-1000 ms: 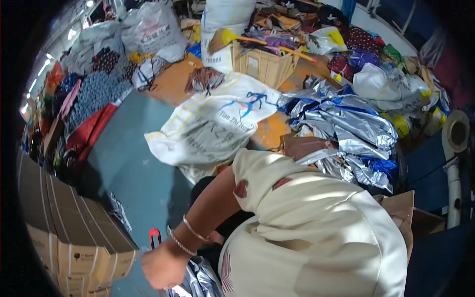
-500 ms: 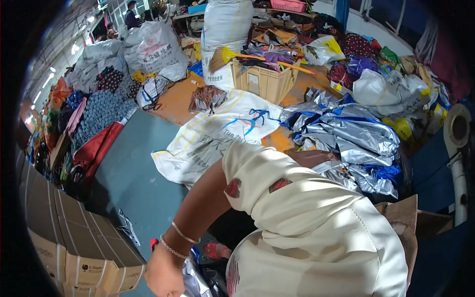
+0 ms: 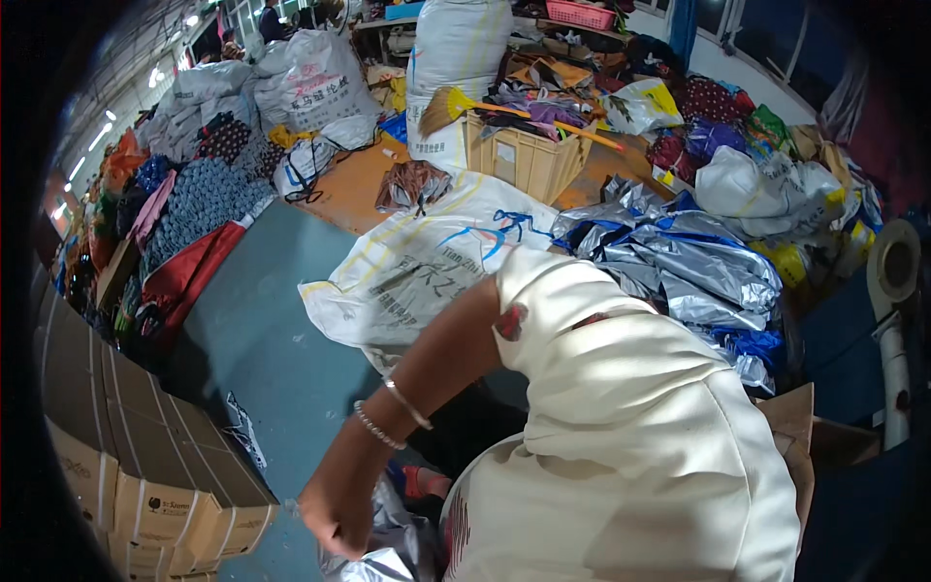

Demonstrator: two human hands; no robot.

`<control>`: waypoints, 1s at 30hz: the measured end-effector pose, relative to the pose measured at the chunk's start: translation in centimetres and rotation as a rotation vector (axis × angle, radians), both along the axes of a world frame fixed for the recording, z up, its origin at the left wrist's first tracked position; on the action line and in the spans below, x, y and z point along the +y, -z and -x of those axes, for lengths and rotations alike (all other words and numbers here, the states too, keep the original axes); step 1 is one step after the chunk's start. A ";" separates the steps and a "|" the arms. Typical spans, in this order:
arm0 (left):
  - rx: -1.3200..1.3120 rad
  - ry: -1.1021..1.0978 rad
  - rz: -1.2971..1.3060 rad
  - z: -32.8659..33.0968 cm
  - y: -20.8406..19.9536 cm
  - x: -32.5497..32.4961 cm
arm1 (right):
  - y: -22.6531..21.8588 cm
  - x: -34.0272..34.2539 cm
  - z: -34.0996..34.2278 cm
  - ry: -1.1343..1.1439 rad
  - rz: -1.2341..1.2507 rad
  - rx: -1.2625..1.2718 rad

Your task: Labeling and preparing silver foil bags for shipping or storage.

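My left hand, a bracelet and a bangle on its wrist, is low at the left of the view with its fingers curled closed. It is on a crumpled silver sheet and seems to grip its edge; the fingertips are partly hidden. My right hand is out of sight behind the cream sleeve. Beyond that sleeve lies a heap of silver and blue sheeting. A white woven sack is spread flat on the floor ahead of my forearm.
Strapped cardboard cartons stand at the lower left. Ahead is a beige crate of scraps with a yellow broom across it. Fabric piles line the left. A pale roll and an opened carton are at right.
My left hand and forearm have moved up and slightly right, and more silver sheet shows beneath them. The brown arm part seen beside the silver heap has gone behind the sleeve.
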State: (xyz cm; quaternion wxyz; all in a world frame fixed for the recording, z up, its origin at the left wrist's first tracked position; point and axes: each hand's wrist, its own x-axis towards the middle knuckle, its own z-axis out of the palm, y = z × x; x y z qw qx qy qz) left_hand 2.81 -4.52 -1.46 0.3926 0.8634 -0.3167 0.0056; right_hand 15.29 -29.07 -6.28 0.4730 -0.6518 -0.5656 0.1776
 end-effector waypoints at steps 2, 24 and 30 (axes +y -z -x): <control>0.006 -0.019 0.004 0.4 1.0 0.7 | -1.8 -1.5 1.7 0.027 0.084 0.147; 0.083 0.026 -0.056 -0.5 6.2 2.7 | 1.2 -4.7 3.9 0.436 0.138 -0.154; 0.127 0.062 -0.077 -0.6 6.6 3.0 | 0.4 -5.5 4.2 0.496 0.153 -0.319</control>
